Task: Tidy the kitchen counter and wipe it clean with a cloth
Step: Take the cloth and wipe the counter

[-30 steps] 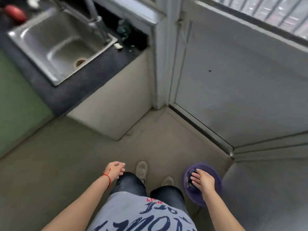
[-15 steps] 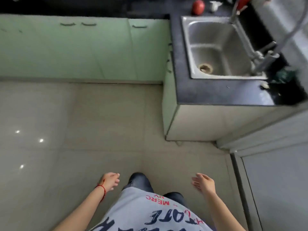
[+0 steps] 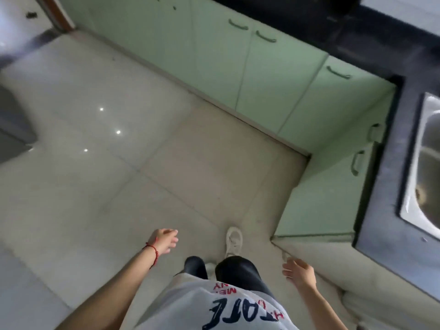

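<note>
A dark kitchen counter [image 3: 390, 177] runs along the right edge and the top right, with a steel sink [image 3: 426, 163] set into it at the far right. My left hand [image 3: 164, 240] hangs over the floor at lower centre, fingers apart and holding nothing; a red string circles its wrist. My right hand [image 3: 300, 272] is low on the right, near the counter's end panel, also open and holding nothing. No cloth is in view.
Pale green cabinet doors [image 3: 262, 75] with handles stand under the counter. Glossy beige floor tiles [image 3: 119, 163] fill the left and middle. A dark object [image 3: 12, 125] sits at the left edge. My white shoe [image 3: 234, 241] steps forward.
The view has swung left, away from the door and sink toward the floor and cabinets. My right hand let go of the purple container a second ago; both hands now swing free.
</note>
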The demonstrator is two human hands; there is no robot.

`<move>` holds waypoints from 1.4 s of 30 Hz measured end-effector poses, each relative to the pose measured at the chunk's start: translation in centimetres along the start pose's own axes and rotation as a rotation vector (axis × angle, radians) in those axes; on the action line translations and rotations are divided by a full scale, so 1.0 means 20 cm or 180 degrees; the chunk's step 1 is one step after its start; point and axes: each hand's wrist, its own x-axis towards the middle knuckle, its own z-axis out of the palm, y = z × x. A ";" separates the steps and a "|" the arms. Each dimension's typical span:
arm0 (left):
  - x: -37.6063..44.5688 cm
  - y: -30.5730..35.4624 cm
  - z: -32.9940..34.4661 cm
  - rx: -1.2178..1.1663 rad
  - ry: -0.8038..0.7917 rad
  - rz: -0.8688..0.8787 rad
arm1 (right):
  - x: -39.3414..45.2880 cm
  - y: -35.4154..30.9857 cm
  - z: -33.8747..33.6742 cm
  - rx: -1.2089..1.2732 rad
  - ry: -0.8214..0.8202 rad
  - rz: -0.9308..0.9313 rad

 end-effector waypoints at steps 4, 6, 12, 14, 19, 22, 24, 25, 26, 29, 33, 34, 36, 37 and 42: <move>0.12 0.26 -0.07 -0.0385 0.0193 0.0089 | 0.21 -0.39 0.14 -0.0397 -0.0237 -0.0188; 0.18 0.37 -0.11 -0.0575 0.0335 0.0071 | 0.30 -0.61 0.23 -0.0662 -0.0341 -0.0285; 0.27 0.58 -0.25 -0.1410 0.0434 -0.0183 | 0.52 -1.24 0.63 -0.1421 -0.0700 -0.0727; 0.29 0.59 -0.31 -0.1574 0.0514 -0.0291 | 0.54 -1.43 0.80 -0.1556 -0.0846 -0.0826; 0.40 0.51 -0.49 -0.1890 0.0744 -0.0720 | 0.53 -1.81 1.28 -0.1719 -0.1189 -0.0949; 0.54 0.52 -0.70 -0.2022 0.0880 -0.0910 | 0.55 -2.05 1.62 -0.1641 -0.1285 -0.0992; 0.63 0.60 -0.89 -0.2084 0.0929 -0.0991 | 0.54 -2.19 1.83 -0.1641 -0.1316 -0.0995; 0.69 0.65 -0.98 -0.2073 0.0941 -0.1022 | 0.54 -2.27 1.93 -0.1679 -0.1308 -0.0991; 0.74 0.72 -1.09 -0.2040 0.0948 -0.1021 | 0.52 -2.34 2.02 -0.1760 -0.1292 -0.1037; 0.89 0.97 -1.39 -0.2013 0.0957 -0.0871 | 0.48 -2.53 2.29 -0.2069 -0.1311 -0.1149; 1.09 1.38 -1.78 -0.1992 0.0964 -0.0516 | 0.47 -2.78 2.61 -0.2437 -0.1376 -0.1384; 1.14 1.48 -1.87 -0.1993 0.0949 -0.0402 | 0.47 -2.84 2.69 -0.2478 -0.1386 -0.1424; 1.25 1.68 -2.03 -0.1972 0.0931 -0.0218 | 0.47 -2.95 2.84 -0.2499 -0.1423 -0.1446; 1.31 1.77 -2.11 -0.1968 0.0944 -0.0164 | 0.47 -3.01 2.91 -0.2507 -0.1433 -0.1432; 1.58 2.12 -2.44 -0.2105 0.1042 -0.0181 | 0.56 -3.35 3.31 -0.2559 -0.1438 -0.1354</move>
